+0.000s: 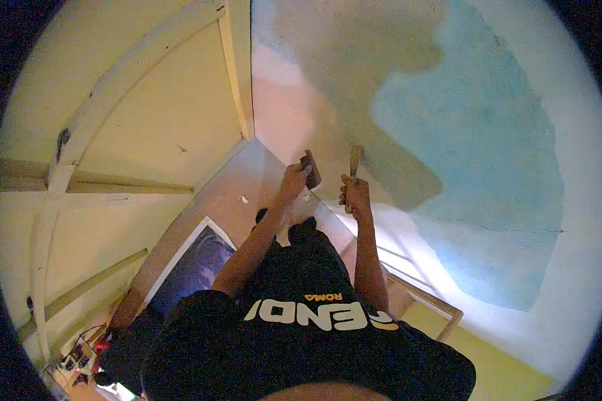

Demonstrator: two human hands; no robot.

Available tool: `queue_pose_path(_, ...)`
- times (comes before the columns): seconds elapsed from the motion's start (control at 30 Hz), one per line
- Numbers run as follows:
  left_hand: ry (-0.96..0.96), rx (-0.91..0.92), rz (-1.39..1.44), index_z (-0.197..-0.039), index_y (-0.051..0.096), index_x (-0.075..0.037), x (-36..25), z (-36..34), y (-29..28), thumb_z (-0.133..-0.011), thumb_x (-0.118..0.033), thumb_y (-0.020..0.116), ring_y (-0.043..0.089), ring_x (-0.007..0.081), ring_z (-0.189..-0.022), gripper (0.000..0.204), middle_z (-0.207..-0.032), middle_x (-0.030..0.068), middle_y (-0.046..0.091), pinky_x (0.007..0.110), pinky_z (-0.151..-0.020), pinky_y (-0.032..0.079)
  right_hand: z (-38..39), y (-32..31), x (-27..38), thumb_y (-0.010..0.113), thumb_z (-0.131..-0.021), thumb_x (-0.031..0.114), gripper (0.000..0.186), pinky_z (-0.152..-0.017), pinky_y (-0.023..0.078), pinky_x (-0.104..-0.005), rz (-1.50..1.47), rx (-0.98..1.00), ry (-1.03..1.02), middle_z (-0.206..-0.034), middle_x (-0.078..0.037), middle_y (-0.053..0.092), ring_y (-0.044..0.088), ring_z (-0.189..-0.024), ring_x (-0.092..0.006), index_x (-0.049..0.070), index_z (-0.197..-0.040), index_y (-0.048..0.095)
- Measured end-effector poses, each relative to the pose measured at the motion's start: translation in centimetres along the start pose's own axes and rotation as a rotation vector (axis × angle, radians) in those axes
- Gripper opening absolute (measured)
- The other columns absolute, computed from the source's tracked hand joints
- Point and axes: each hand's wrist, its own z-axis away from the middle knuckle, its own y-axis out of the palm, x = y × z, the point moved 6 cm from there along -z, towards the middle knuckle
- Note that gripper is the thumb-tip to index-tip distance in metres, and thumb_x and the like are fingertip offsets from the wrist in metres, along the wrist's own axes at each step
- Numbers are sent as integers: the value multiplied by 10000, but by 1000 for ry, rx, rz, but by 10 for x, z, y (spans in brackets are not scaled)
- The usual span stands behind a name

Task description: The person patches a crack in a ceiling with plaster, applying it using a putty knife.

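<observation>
My left hand (pixel 295 178) grips a dark, flat rectangular tool (pixel 310 167), which looks like a scraper, held near the wall corner. A little to its right, my right hand (pixel 356 196) is closed around the handle of a long, narrow putty knife or scraper (pixel 355 160) held upright. Behind both tools is a wall (pixel 468 154) with patches of pink, turquoise and white, crossed by a large dark shadow. Whether either tool touches that surface I cannot tell. My feet in dark footwear show below my hands.
A cream panel with battens (pixel 147 113) covers the left. A white-edged dark poster or sheet (pixel 187 260) lies beside my legs. Cables and small items (pixel 73 357) sit at the lower left. A wooden frame (pixel 448 317) is at the lower right, near a yellow surface (pixel 488 361).
</observation>
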Motion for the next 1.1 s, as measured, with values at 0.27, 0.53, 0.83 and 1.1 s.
queue_pose_path(0.27, -80, 82, 316, -816, 619, 45, -10, 10, 7, -883, -134, 548, 574, 126, -650, 203, -716, 26, 609, 310, -615, 472, 28, 8, 21, 573, -906, 351, 335, -311, 348, -244, -263, 133, 49, -586, -18, 469, 425, -362, -104, 132, -1111, 424)
queue_pose_path(0.53, -102, 35, 48, -844, 613, 57, -29, 10, 11, -890, -129, 533, 561, 115, -643, 208, -723, 29, 611, 304, -610, 472, 35, -10, 33, 528, -944, 283, 495, -300, 305, -209, -196, -24, -205, -627, -14, 495, 383, -351, -73, 187, -1404, 372)
queue_pose_path(0.83, -78, 64, 86, -871, 614, 62, -39, 13, 15, -903, -127, 513, 566, 120, -632, 217, -713, 35, 606, 302, -581, 478, 25, -10, 23, 572, -921, 313, 451, -310, 282, -199, 22, -113, -500, -543, 27, 450, 328, -357, -46, 201, -1347, 472)
queue_pose_path(1.1, -81, -3, 139, -884, 608, 57, -40, 12, 15, -906, -112, 513, 568, 124, -643, 195, -731, 17, 596, 308, -596, 489, 30, -18, 28, 547, -930, 342, 471, -313, 289, -211, -15, -110, -305, -569, 13, 475, 354, -354, -60, 183, -1362, 451)
